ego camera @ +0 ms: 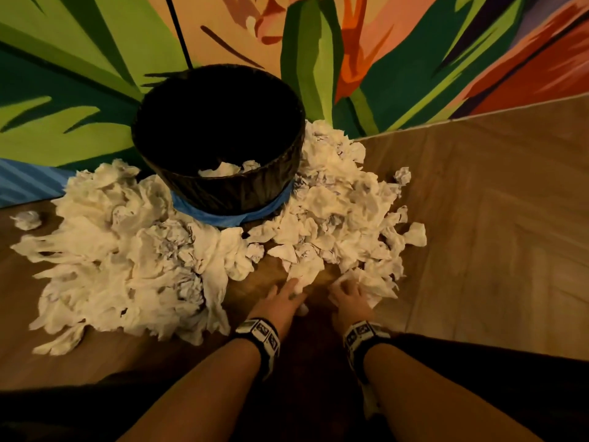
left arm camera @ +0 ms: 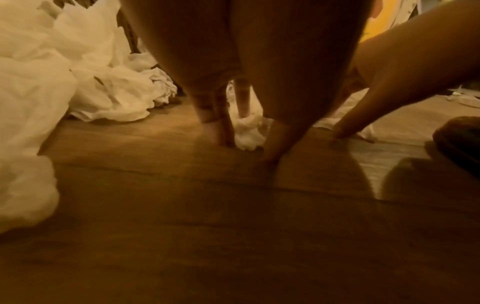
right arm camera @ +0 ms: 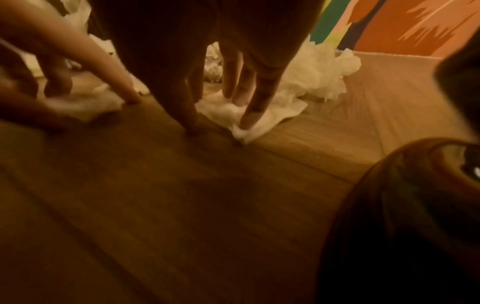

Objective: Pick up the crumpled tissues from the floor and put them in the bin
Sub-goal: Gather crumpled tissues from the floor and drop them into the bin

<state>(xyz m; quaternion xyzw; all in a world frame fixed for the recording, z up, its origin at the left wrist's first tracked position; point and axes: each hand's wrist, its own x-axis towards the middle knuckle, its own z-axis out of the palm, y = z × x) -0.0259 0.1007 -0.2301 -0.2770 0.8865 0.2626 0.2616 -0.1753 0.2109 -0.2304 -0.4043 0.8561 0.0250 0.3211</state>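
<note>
- The crumpled tissues (ego camera: 134,250) lie in a thick white heap on the wooden floor (ego camera: 478,218), wrapped around the near side of the bin (ego camera: 220,189) and spreading wider to its left and right.
- The heap has no single long axis; it curves around the bin's base, and stray balls sit apart at the far left (ego camera: 28,219) and far right (ego camera: 403,176).
- My left hand (ego camera: 282,301) is down at the heap's near edge, fingers spread and pointing to the floor, with a small tissue wad (left arm camera: 248,131) lying between my fingertips; I cannot tell whether I have pinched it.
- My right hand (ego camera: 350,298) is just beside it, fingers extended downward and pressing a flatter tissue (right arm camera: 259,115) against the floor, not closed around it.
- A few tissues (ego camera: 223,170) already lie inside the bin, low against its near wall.
- The bin is dark and ribbed with a blue band (ego camera: 229,215) around its lower part, standing upright.
- Behind it rises a wall painted with green leaves and orange flowers (ego camera: 318,59).
- Black-and-white bands (ego camera: 259,338) circle both my wrists.
</note>
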